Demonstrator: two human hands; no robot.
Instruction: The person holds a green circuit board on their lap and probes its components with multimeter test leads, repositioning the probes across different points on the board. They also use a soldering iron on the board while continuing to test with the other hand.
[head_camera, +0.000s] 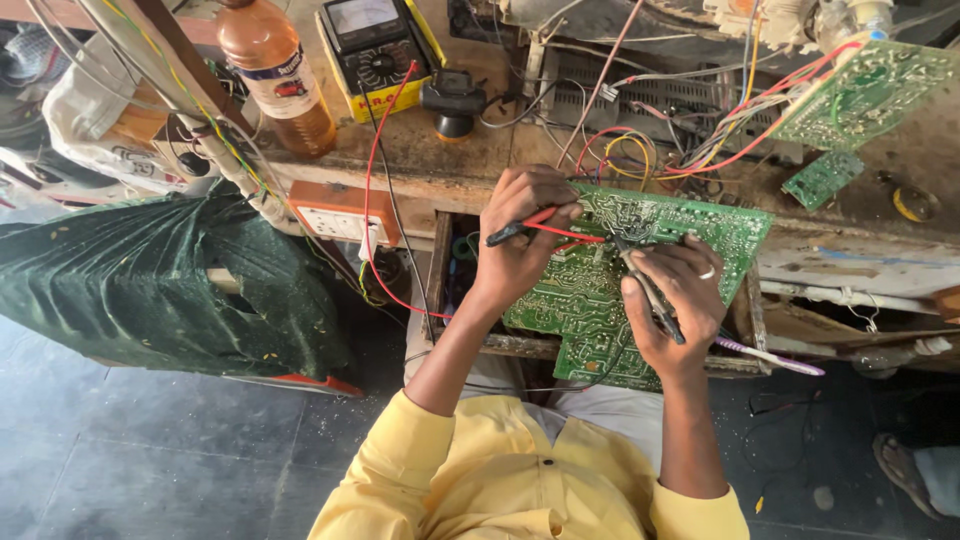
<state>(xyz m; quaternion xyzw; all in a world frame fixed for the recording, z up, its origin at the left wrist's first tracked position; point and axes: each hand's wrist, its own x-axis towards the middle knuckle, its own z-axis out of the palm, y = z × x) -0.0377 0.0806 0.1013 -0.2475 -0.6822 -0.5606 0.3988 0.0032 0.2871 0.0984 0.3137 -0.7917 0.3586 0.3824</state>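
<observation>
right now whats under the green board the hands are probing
The board lies over an open wooden drawer; its front edge and left wall show, with a green roll in the left corner. The rest of the inside is covered by the board and both hands.

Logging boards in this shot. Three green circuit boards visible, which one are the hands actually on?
The large circuit board at centre, tilted over the bench edge. Left hand and right hand press probes on it. The other two boards lie untouched at right.
</observation>
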